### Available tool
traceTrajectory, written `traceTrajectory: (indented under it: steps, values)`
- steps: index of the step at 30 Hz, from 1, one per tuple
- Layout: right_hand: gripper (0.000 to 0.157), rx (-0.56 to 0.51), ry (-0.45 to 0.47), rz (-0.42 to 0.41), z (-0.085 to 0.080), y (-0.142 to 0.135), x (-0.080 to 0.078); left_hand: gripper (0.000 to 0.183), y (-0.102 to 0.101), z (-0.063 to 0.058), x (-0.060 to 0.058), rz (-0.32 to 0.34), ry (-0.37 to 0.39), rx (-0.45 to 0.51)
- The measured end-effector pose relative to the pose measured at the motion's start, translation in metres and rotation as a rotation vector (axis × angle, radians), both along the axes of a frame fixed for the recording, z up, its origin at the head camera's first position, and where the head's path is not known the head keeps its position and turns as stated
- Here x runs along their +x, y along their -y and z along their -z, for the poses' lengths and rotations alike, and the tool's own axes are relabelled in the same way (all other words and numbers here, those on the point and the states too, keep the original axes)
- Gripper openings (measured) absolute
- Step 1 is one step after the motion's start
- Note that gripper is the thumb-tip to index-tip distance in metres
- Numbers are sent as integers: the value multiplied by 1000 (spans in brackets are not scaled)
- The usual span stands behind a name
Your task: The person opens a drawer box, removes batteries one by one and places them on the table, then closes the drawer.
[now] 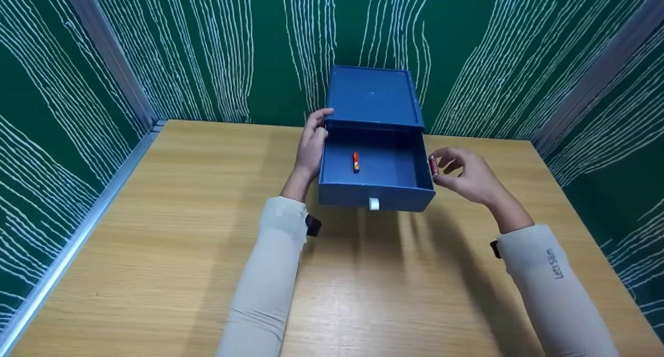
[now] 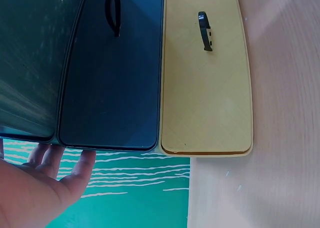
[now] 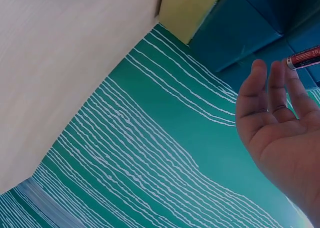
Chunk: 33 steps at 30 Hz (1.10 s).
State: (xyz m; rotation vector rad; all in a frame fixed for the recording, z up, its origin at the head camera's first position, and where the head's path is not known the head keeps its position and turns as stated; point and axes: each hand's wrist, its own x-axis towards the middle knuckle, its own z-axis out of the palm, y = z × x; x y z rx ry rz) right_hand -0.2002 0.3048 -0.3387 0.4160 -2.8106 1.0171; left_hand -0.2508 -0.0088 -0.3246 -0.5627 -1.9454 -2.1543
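"Near the centre of the frame, why does the left hand rest against the drawer unit?"

"Its fingers lie relaxed along the left side, likely steadying the unit while the drawer stands open."

"And the right hand, right of centre?"

"It pinches a red battery just outside the drawer's right wall, a light hold probably suited to something so small. An orange-and-dark battery lies inside the drawer."

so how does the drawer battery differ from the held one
The inside battery lies on the floor of the drawer; the held battery is pinched by the right hand, outside it. The inside battery looks orange-red with a dark end; the held battery, deeper red. Both are small cylinders.
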Motion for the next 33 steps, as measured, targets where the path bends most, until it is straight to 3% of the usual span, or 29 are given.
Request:
traceTrajectory:
  steps: [33]
  values:
    - [47, 14, 133, 90, 37, -8, -17, 41, 0, 2, -2, -24, 27, -20]
